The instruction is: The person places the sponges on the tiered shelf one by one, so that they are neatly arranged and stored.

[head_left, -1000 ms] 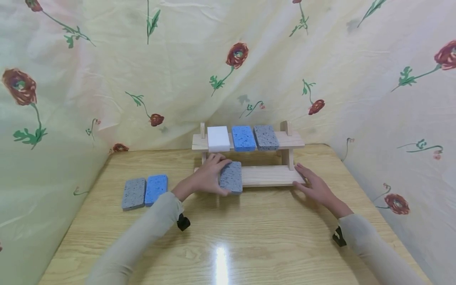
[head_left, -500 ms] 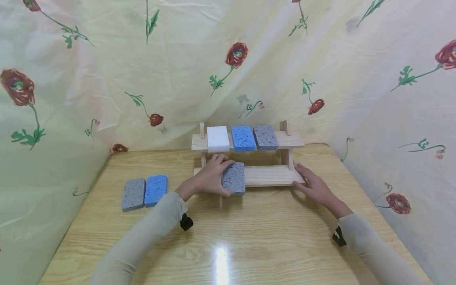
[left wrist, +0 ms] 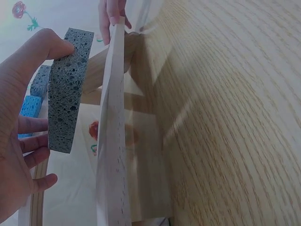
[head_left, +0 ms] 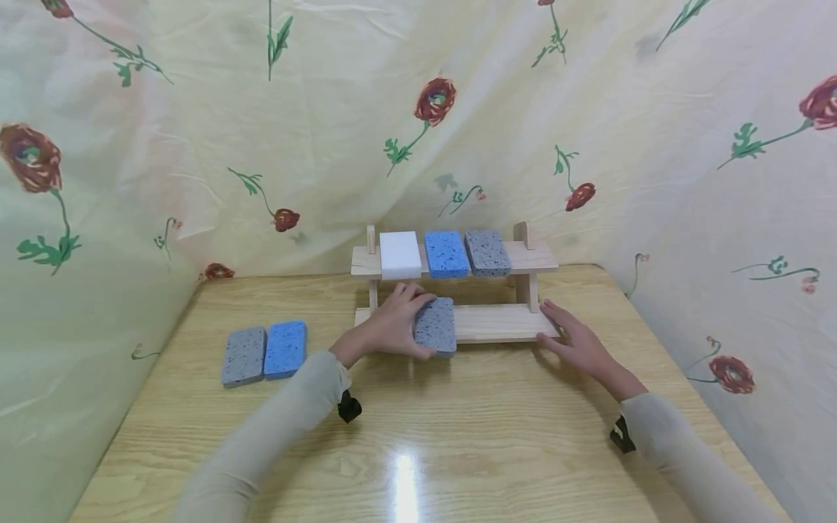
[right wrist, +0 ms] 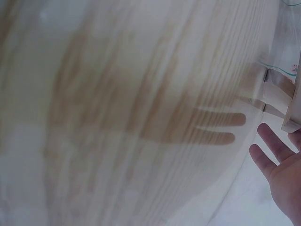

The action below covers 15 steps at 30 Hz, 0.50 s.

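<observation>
My left hand [head_left: 397, 323] grips a grey speckled sponge [head_left: 436, 327] by its edges, thumb at the near side and fingers at the far side. In the left wrist view the sponge [left wrist: 70, 92] is lifted, with a gap between it and the lower board [left wrist: 110, 141] of a two-tier wooden shelf [head_left: 500, 323]. At the right end of that lower board, my right hand [head_left: 578, 345] holds the wood between thumb and fingers; its outer fingers [right wrist: 275, 146] stretch out beside the shelf. A white sponge [head_left: 400, 254], a blue sponge [head_left: 447, 254] and another grey sponge [head_left: 487, 253] lie on the upper tier.
Left of the shelf, a grey sponge [head_left: 245, 356] and a blue sponge [head_left: 285, 349] lie side by side on the wooden table [head_left: 458, 436]. A flowered cloth [head_left: 327, 145] hangs behind and along both sides. Shelf uprights [head_left: 527, 290] stand between the tiers.
My left hand has shifted slightly to the right along the lower tier, carrying the grey sponge. My right hand has stayed at the board's end.
</observation>
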### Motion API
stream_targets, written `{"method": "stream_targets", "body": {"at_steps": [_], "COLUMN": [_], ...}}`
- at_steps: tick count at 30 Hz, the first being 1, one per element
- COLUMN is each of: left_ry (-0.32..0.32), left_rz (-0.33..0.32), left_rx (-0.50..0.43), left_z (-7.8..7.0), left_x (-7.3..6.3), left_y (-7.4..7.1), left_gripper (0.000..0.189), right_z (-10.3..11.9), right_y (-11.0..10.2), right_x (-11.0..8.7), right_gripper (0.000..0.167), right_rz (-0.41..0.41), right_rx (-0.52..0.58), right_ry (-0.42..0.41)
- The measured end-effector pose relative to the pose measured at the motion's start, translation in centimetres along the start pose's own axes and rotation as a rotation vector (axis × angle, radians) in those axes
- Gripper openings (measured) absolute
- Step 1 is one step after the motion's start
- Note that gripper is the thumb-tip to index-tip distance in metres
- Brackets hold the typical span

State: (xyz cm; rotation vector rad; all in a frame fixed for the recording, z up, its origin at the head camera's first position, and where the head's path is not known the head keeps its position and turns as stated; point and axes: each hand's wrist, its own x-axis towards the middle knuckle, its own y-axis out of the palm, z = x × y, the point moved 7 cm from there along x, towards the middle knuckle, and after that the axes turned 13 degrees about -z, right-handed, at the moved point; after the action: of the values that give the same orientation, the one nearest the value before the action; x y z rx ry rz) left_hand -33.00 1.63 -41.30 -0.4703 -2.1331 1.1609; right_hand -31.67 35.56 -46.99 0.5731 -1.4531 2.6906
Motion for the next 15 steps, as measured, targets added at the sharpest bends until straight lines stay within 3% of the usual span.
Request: {"method": "stream_targets", "body": {"at_steps": [15], "left_ry": [0.016], "left_rz": [0.001], "left_rx": [0.009], "left_z": [-0.44], "left_x": [0.85], "left_y": [1.05], "left_gripper": [0.107], "right_z": [0.01], "right_y": [-0.06], "right_x": [0.07], "right_gripper": [0.072], "right_rz": [-0.001], "right_rx": [-0.001], "right_ry": [-0.004]}}
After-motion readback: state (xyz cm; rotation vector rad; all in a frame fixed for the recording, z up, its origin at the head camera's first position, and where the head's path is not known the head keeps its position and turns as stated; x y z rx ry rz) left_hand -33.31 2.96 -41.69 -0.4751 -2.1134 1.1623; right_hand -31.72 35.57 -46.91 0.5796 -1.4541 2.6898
